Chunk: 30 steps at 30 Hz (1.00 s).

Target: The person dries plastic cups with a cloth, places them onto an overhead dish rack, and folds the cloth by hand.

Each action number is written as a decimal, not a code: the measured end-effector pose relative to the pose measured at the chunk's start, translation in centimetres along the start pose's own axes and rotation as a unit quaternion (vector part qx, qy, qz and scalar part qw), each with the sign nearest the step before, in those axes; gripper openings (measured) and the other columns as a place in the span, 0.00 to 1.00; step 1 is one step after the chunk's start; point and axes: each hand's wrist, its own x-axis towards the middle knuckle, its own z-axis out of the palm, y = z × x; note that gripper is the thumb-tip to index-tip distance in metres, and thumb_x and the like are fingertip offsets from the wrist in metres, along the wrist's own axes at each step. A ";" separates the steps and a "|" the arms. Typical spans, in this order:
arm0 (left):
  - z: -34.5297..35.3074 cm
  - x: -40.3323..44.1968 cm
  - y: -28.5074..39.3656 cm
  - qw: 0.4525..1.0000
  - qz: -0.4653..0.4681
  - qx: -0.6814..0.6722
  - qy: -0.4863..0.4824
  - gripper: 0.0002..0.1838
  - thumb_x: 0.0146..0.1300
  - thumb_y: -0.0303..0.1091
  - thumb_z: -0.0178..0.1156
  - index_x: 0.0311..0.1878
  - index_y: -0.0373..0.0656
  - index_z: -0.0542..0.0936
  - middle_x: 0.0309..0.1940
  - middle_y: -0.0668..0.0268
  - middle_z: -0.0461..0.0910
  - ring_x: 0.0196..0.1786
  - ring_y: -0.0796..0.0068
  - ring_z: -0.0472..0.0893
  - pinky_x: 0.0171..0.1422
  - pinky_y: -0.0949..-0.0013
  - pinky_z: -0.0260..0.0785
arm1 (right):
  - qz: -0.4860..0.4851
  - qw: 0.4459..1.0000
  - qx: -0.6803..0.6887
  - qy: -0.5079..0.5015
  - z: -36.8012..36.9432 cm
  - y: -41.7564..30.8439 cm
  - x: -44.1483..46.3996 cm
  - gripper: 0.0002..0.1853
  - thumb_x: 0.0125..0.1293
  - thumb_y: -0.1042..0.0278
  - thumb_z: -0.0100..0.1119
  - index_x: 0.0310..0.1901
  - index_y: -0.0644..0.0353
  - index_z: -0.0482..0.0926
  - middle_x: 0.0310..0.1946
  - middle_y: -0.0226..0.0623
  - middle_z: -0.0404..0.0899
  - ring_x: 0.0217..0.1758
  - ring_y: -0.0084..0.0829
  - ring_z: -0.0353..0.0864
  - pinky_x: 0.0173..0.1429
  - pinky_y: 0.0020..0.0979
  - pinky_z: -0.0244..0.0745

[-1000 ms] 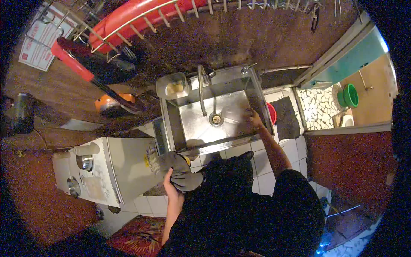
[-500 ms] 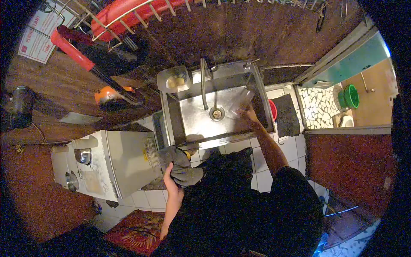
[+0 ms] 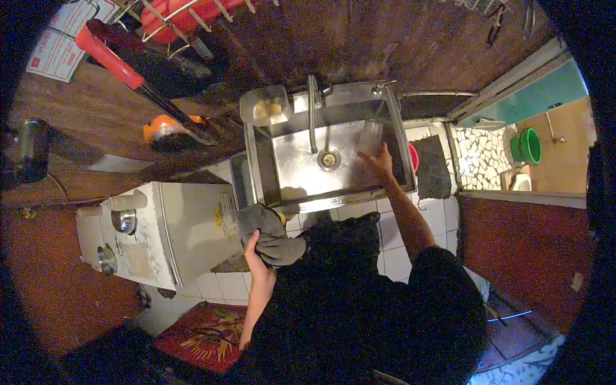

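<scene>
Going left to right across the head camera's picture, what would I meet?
Black cylinder → white appliance → grey cloth → sink drain → right hand → dark mat → green bucket.

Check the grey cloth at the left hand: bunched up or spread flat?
Bunched up: the grey cloth shows thick, rounded folds gathered against the left hand, not a flat sheet.

Sink (image 3: 301, 186): bare metal, smooth, glossy under light. Faucet (image 3: 312, 115): metal, shiny. Tub (image 3: 264, 108): translucent plastic. Bundle (image 3: 273, 237): grey cloth, matt, creased. Wall (image 3: 282, 45): brown, wood-like, dull. Bowl (image 3: 124, 221): polished metal. Mat (image 3: 433, 167): dark, matt, rough-looking. Floor tiles (image 3: 391, 240): white, smooth. Bucket (image 3: 529, 146): green plastic.
</scene>
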 end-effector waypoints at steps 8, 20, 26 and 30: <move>1.7 -1.1 0.6 0.999 0.021 0.026 -0.004 0.26 0.66 0.44 0.60 0.62 0.39 0.73 0.57 0.59 0.79 0.58 0.60 0.79 0.65 0.56 0.69 | -0.003 0.935 0.246 -0.255 5.9 15.7 7.8 0.42 0.57 0.45 0.69 0.69 0.54 0.64 0.64 0.50 0.71 0.59 0.48 0.78 0.65 0.45 0.74; 0.3 -0.4 0.5 0.998 0.047 -0.042 -0.006 0.23 0.66 0.42 0.59 0.59 0.38 0.74 0.53 0.59 0.81 0.54 0.60 0.81 0.61 0.57 0.72 | 0.265 0.821 0.382 -0.330 7.2 12.9 1.0 0.32 0.69 0.60 0.59 0.72 0.49 0.60 0.60 0.48 0.70 0.54 0.44 0.80 0.57 0.46 0.81; -0.3 1.1 0.1 0.996 0.064 -0.060 -0.017 0.24 0.65 0.40 0.62 0.61 0.39 0.73 0.54 0.61 0.79 0.56 0.62 0.79 0.62 0.58 0.71 | 0.166 0.838 0.460 -0.240 6.3 10.3 0.6 0.30 0.69 0.62 0.60 0.71 0.49 0.61 0.51 0.37 0.75 0.51 0.37 0.81 0.48 0.43 0.84; 0.1 1.7 0.4 0.997 0.047 -0.060 -0.029 0.27 0.64 0.36 0.63 0.64 0.42 0.70 0.57 0.62 0.77 0.58 0.63 0.78 0.63 0.59 0.70 | 0.233 0.883 0.325 -0.245 3.9 6.1 1.4 0.26 0.72 0.56 0.55 0.68 0.52 0.67 0.54 0.36 0.77 0.56 0.34 0.80 0.49 0.40 0.81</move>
